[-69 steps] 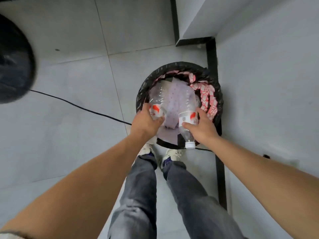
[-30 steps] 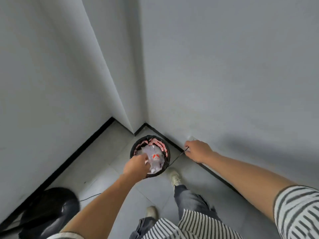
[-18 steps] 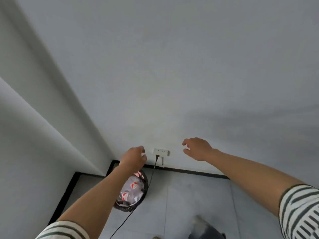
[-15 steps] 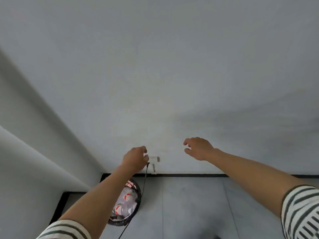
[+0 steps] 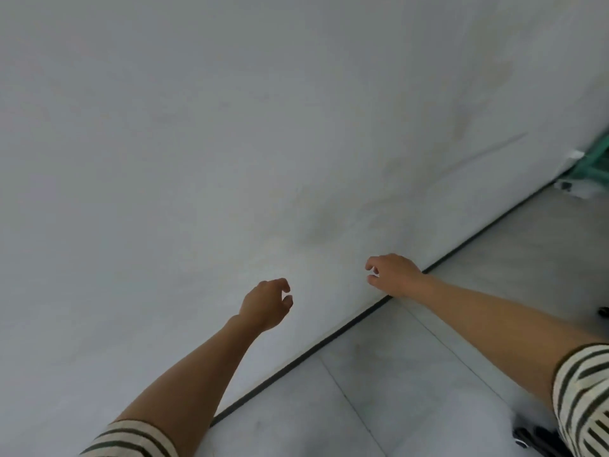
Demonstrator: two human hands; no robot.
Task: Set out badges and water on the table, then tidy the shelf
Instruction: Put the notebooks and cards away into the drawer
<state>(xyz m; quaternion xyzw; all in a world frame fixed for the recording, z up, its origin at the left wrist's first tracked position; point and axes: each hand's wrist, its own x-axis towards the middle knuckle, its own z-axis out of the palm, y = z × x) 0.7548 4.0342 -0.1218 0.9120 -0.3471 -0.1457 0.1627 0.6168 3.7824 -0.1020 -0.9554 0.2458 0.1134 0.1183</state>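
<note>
No badges, water bottles, table or shelf appear in the head view. My left hand (image 5: 267, 303) hangs in front of a plain grey wall, its fingers loosely curled and holding nothing. My right hand (image 5: 393, 273) is raised a little higher to the right, also loosely curled with nothing in it. Both forearms reach forward from striped sleeves.
The grey wall (image 5: 230, 143) fills most of the view and meets the tiled floor (image 5: 428, 374) along a black skirting line (image 5: 329, 341). A green frame (image 5: 596, 163) shows at the far right edge. Dark objects (image 5: 540, 443) lie at the lower right.
The view has swung right, away from the bin with the bottles and the wall socket, which are out of sight. Both hands stay raised, loosely curled and holding nothing.
</note>
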